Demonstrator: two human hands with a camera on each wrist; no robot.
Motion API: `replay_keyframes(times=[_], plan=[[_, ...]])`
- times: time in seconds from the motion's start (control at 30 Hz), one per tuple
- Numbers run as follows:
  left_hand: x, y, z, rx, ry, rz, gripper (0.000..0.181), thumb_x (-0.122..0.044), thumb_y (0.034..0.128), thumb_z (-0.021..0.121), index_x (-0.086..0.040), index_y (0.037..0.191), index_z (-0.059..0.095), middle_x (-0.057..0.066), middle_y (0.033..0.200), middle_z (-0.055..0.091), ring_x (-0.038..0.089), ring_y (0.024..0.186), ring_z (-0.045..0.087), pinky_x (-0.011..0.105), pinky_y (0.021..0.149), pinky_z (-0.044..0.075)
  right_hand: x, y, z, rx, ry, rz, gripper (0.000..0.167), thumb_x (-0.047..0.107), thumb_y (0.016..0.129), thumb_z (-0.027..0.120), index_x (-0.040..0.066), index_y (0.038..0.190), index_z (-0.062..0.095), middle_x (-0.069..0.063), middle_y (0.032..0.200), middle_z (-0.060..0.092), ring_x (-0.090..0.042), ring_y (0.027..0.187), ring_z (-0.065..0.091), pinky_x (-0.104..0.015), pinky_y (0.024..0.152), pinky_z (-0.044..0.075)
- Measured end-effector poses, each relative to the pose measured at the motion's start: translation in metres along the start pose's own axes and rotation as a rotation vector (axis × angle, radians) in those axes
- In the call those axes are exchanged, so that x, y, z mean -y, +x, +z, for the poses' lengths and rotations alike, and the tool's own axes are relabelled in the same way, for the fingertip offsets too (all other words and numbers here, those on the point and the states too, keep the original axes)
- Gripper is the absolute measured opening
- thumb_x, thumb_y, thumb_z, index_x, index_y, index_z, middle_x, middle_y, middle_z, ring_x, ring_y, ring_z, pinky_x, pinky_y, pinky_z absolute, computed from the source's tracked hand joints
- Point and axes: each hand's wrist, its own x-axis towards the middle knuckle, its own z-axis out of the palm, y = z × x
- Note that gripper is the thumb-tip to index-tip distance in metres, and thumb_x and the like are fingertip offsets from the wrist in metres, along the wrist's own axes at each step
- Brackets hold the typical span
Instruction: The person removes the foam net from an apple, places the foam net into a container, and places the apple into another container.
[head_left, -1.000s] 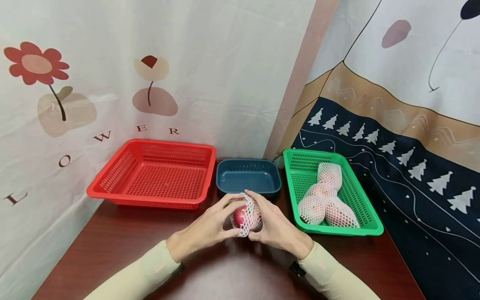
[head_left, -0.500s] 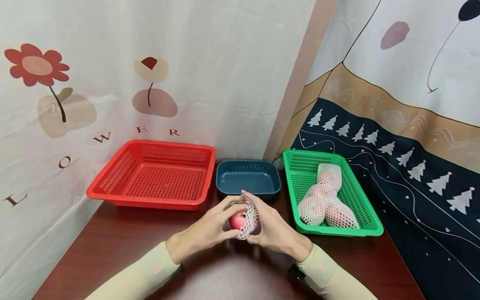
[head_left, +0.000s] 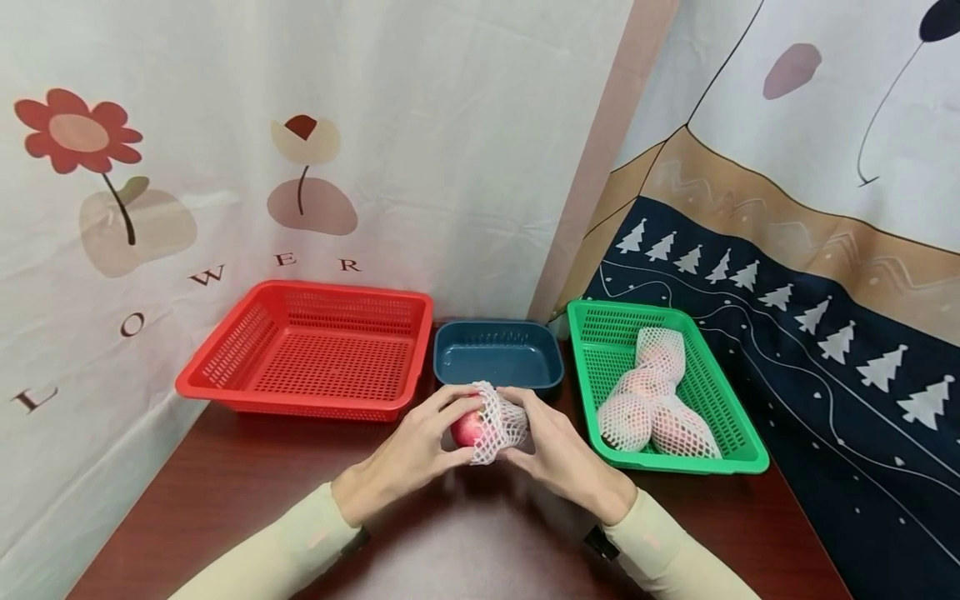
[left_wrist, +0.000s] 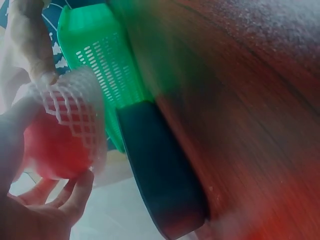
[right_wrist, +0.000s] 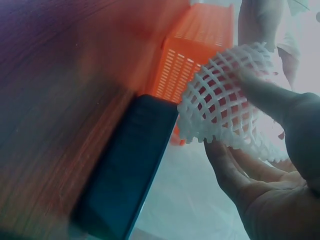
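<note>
A red apple (head_left: 467, 429) is partly covered by a white foam net sleeve (head_left: 501, 427), held just above the table in front of the blue basin. My left hand (head_left: 412, 442) grips the apple's bare side, thumb below and fingers above. On the other side, my right hand (head_left: 566, 454) holds the netted end between thumb and fingers. In the left wrist view, bare red skin of the apple (left_wrist: 57, 145) shows below the mesh edge. The right wrist view has the thumb pressing the net sleeve (right_wrist: 225, 102), with red showing through its holes.
A red basket (head_left: 330, 358) with nothing in it stands back left. The dark blue basin (head_left: 498, 362) sits behind my hands. To the right, a green basket (head_left: 727, 400) contains several netted fruits (head_left: 648, 383). Curtains (head_left: 450, 167) hang behind the brown table (head_left: 247, 475).
My right hand has moved slightly right, away from the left. The net sleeve now stretches further right past the apple, and the apple has shifted a little left.
</note>
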Motion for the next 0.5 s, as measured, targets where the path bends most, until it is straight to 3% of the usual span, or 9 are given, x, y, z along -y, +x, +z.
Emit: replay_keyframes(times=[0.17, 0.37, 0.5], plan=[[-0.0001, -0.0019, -0.0022, -0.015, 0.023, -0.036, 0.073, -0.017, 0.0843, 0.108, -0.007, 0.149, 0.075, 0.013, 0.156, 0.07, 0.03, 0.138, 0.074, 0.042, 0.108, 0.07, -0.0002, -0.0028, -0.0007, -0.042, -0.024, -0.032, 0.064, 0.008, 0.092, 0.099, 0.008, 0.147, 0.065, -0.011, 0.149, 0.075, -0.024, 0.13, 0.078, -0.038, 0.102, 0.071], [0.0003, -0.0025, -0.0047, -0.031, 0.055, -0.041, 0.07, -0.02, 0.0817, 0.109, -0.005, 0.142, 0.077, 0.015, 0.151, 0.073, 0.031, 0.135, 0.075, 0.044, 0.11, 0.069, -0.0003, -0.003, -0.0012, -0.093, -0.035, -0.071, 0.048, 0.004, 0.091, 0.099, 0.006, 0.132, 0.075, -0.014, 0.142, 0.077, -0.022, 0.114, 0.08, -0.036, 0.089, 0.073], [0.001, -0.0019, -0.0047, -0.041, 0.077, -0.034, 0.069, -0.019, 0.0806, 0.109, -0.004, 0.14, 0.078, 0.017, 0.149, 0.074, 0.032, 0.133, 0.076, 0.046, 0.11, 0.069, -0.0004, -0.003, -0.0017, -0.112, -0.074, -0.071, 0.045, 0.006, 0.091, 0.099, 0.008, 0.131, 0.077, -0.013, 0.142, 0.076, -0.025, 0.121, 0.079, -0.037, 0.092, 0.073]])
